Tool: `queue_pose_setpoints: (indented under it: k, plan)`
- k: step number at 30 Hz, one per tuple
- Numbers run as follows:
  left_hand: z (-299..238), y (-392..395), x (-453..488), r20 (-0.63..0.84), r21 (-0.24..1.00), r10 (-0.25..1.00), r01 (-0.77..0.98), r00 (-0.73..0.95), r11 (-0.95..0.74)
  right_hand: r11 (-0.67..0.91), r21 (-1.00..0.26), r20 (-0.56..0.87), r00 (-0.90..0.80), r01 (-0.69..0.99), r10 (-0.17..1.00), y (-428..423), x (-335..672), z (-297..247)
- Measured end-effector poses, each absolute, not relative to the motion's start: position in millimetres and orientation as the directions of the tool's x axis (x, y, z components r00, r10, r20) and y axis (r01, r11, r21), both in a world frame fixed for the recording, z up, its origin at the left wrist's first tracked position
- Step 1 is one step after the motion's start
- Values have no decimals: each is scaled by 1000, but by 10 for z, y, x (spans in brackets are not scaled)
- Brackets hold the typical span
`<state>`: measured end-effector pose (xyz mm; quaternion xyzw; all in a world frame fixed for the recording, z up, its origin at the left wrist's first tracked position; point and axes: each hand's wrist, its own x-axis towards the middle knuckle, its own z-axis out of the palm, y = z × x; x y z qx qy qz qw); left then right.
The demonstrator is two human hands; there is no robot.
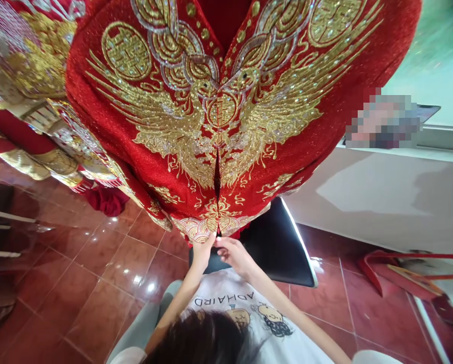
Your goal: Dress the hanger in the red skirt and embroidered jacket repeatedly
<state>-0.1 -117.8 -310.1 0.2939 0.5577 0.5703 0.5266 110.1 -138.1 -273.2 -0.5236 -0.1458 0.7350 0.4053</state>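
Note:
A red jacket [166, 167] with gold and silver embroidery hangs upright in front of me. Two gold birds face each other across its chest. Its front edges meet at the chest, and a narrow slit shows below them. At the bottom hem, my left hand [204, 251] pinches the left front edge, thumb up. My right hand [235, 255] is beside it with curled fingers, thumb and forefinger closed at the other front edge. The fingertips of both hands nearly touch. Any small fastener between them is too small to make out.
Behind the hem stands a black chair [275, 242] with a pale rim. Other embroidered garments [40, 65] hang at the left. A pale ledge [439, 154] runs along the right, with a blurred patch above it. Red furniture [404, 273] stands on the tiled floor [97, 298].

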Motion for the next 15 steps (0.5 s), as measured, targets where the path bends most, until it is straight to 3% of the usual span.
queue_pose_setpoints:
  k: [2, 6, 15]
  plan:
    - [-3119, -1167, 0, -276, 940, 930, -270, -241, 209, -532, -758, -571, -10, -378, 821, -1280, 1096, -2705]
    - [-3133, -1141, 14, -269, 945, 924, -262, -273, 198, -464, -829, -512, 89, -311, 855, -1133, 1066, -2699]
    - [-3209, -1103, 39, -232, 962, 922, -213, -309, 171, -540, -793, -565, 6, -281, 825, -1047, 1050, -2567]
